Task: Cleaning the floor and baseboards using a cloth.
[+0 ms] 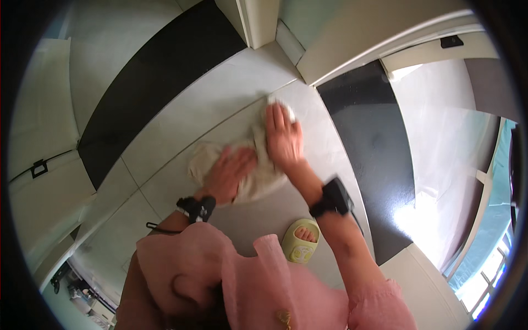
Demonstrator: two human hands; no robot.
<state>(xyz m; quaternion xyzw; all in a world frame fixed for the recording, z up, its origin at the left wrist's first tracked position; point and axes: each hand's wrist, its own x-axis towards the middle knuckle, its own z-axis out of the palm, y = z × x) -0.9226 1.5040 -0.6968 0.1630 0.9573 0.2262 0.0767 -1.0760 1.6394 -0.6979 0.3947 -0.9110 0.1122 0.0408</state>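
Note:
A cream-coloured cloth (262,183) lies crumpled on the grey tiled floor (177,140). My right hand (284,136) holds a bunched end of it down against the tiles, fingers stretched forward; a whitish edge shows past the fingertips. Blurred by motion, my left hand (231,173) rests palm down on the cloth's left part. Whether its fingers grip the fabric cannot be seen. Both wrists wear black strapped devices, the right one (333,197) the more visible.
A foot in a pale green slide sandal (301,243) stands just behind the cloth. Black threshold strips border the tiles at left (161,82) and right (371,152). A white door frame (262,24) rises ahead, beside a cream door panel (371,37).

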